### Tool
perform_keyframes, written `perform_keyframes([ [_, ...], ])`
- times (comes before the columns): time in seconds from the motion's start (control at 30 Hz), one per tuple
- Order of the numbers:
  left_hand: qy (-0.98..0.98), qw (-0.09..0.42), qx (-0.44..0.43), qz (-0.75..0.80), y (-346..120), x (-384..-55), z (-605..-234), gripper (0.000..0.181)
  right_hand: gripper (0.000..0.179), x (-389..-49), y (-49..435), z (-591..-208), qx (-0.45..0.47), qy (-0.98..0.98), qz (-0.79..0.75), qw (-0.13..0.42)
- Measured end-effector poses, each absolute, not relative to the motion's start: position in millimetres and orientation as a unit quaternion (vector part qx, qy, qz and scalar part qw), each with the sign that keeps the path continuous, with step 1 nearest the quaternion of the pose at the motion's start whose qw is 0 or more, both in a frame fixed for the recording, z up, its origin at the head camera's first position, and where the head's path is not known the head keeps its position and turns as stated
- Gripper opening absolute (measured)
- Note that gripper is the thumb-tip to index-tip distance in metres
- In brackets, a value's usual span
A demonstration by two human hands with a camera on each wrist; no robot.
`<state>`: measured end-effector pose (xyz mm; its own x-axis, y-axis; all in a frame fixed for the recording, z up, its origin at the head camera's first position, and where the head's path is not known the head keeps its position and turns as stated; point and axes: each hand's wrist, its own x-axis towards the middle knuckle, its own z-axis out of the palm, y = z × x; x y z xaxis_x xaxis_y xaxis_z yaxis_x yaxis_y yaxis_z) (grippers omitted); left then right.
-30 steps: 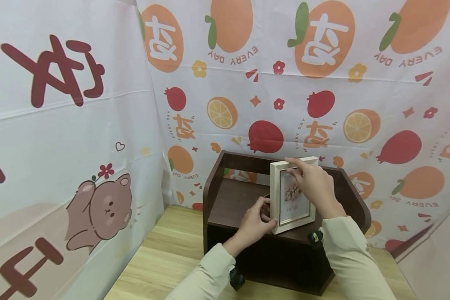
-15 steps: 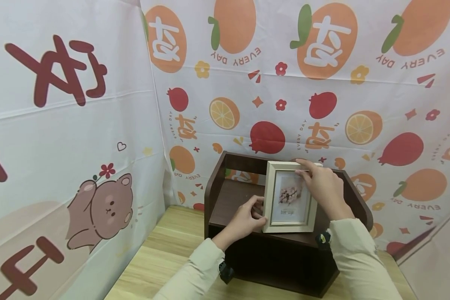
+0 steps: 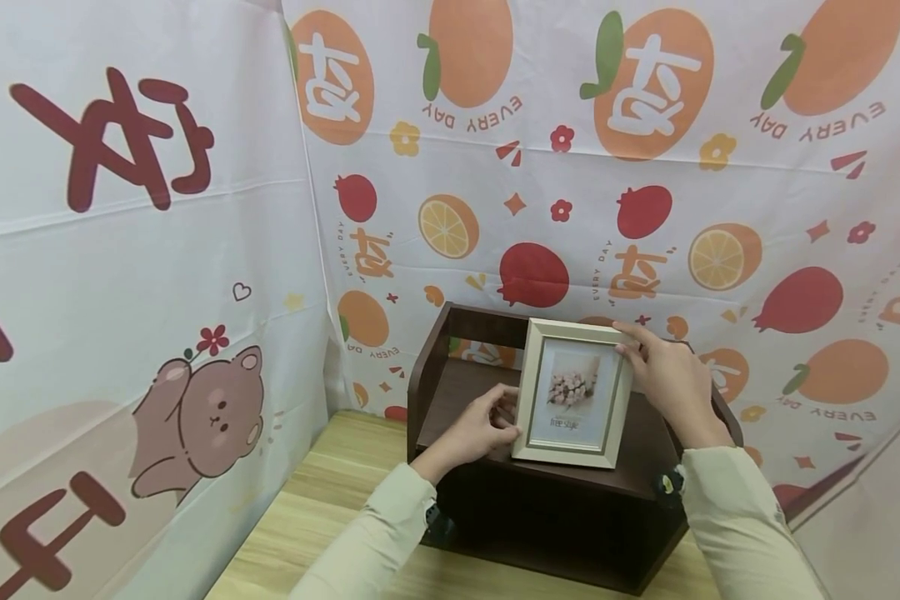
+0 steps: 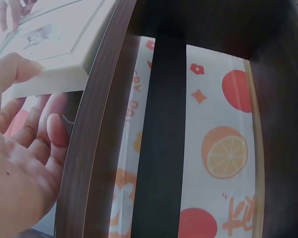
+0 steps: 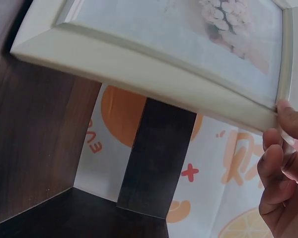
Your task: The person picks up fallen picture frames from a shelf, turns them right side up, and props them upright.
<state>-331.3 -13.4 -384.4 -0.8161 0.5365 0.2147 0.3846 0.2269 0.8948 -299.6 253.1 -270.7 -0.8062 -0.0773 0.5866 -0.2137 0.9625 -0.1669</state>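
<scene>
A cream picture frame (image 3: 527, 392) with a floral print behind its pane stands on the top board of a dark brown desk shelf (image 3: 457, 400), its face toward me and leaning slightly. My left hand (image 3: 474, 429) pinches its lower left edge. In the left wrist view, the thumb lies on the front of the picture frame (image 4: 64, 74) and the other fingers curl behind it. At the upper right corner, my right hand (image 3: 675, 379) grips the picture frame. The right wrist view shows that hand's thumb (image 5: 290, 119) on the front border and its fingers bent behind.
The shelf has raised side walls and a back rail (image 3: 487, 323), with a dark compartment (image 3: 555, 525) below. It stands on a wood-grain table (image 3: 307, 500). Behind hangs a white fruit-print cloth (image 3: 450, 158), and another cloth with a bear (image 3: 210, 417) covers the left side.
The picture frame has turned from an angled stance to face me and shifted slightly left. The left hand moved left with it, and the right hand slid right to its upper corner.
</scene>
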Motion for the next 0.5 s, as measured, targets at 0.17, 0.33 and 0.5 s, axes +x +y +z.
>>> perform_keyframes([
  [0.17,0.784,0.075,0.295,0.541,-18.4,-336.1,-384.1,0.051,0.037,-298.7,252.9,-276.1,0.083,-0.944,0.123,0.296],
  [0.33,0.784,0.075,0.301,0.538,-21.5,-338.8,-381.9,0.051,0.039,-298.0,251.1,-278.3,0.079,-0.946,0.141,0.282],
  [0.5,0.784,0.071,0.304,0.536,-22.2,-340.8,-381.3,0.051,0.039,-297.4,250.0,-279.4,0.075,-0.947,0.146,0.278],
])
